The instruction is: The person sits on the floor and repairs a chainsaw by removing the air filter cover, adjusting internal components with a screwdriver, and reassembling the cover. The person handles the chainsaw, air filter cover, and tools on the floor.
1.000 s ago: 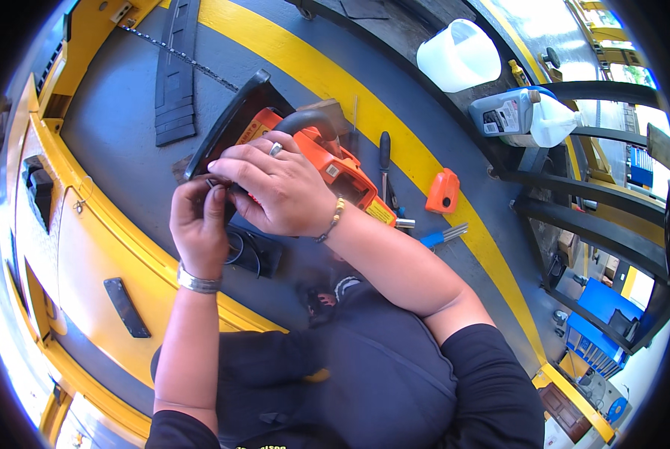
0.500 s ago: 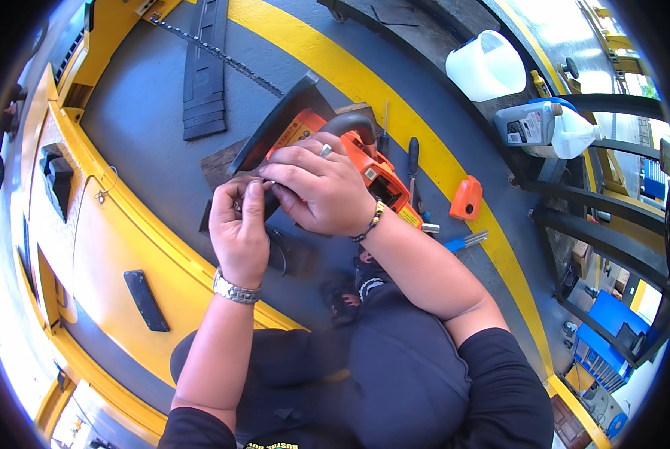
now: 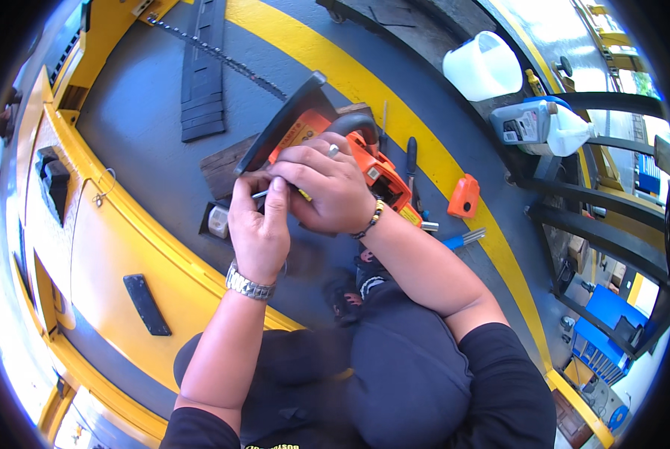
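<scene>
The person's dark-clothed lap fills the near part of the view, with both forearms reaching forward over it. The left hand [image 3: 259,228], a metal watch [image 3: 250,284] on its wrist, has its grip closed: thumb and forefinger pinch a small, thin metal part [image 3: 260,194] whose kind cannot be made out. The right hand [image 3: 324,187], wearing a ring and a beaded bracelet, has its grip closed over the orange chainsaw body [image 3: 376,176], its fingertips meeting the left hand's at the small part. The chainsaw body rests on the grey floor [image 3: 148,157] just in front of the person, against a wooden block [image 3: 223,166], with its black handle arching beyond the right hand's knuckles.

Just right of the saw lie a dark-handled screwdriver [image 3: 411,161], an orange cover piece [image 3: 464,196] and a blue-handled tool [image 3: 462,239], close to the yellow floor stripe [image 3: 350,75]. Farther left, a black guide bar [image 3: 204,71] and a loose saw chain [image 3: 223,56] lie on the floor. Beyond the stripe stand a white jug [image 3: 483,66] and a grey bottle [image 3: 526,123].
</scene>
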`<state>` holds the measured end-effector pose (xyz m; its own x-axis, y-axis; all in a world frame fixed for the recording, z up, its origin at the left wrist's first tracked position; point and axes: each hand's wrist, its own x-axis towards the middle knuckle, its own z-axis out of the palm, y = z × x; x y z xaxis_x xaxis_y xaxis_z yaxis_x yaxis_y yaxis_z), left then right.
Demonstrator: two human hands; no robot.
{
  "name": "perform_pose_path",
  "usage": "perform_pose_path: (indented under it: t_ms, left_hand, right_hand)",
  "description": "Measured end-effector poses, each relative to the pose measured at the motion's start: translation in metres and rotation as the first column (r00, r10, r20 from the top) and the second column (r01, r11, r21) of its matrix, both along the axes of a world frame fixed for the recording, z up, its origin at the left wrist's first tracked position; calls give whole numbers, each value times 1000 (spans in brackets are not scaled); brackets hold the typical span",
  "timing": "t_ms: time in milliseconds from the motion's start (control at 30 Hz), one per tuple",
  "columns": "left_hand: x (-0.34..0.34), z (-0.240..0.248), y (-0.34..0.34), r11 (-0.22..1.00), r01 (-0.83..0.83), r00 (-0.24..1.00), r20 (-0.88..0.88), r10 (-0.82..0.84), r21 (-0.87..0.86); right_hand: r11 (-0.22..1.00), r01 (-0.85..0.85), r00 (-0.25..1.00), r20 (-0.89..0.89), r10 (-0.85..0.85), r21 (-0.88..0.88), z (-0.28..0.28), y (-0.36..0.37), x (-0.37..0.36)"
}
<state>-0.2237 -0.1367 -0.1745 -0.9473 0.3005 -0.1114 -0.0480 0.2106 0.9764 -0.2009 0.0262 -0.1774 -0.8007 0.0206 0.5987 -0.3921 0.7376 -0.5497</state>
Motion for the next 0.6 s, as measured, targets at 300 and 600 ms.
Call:
perform_pose_path:
  t_ms: [300, 600]
  left_hand:
    - [1, -16, -7, 975, 116, 992, 21, -122, 187]
    - [-43, -38, -36, 886, 194, 890, 304, -339, 421]
  right_hand:
    - [997, 4, 996, -92, -10, -71, -8, -3, -1]
    - [998, -42, 998, -50, 39, -52, -6, -1, 5]
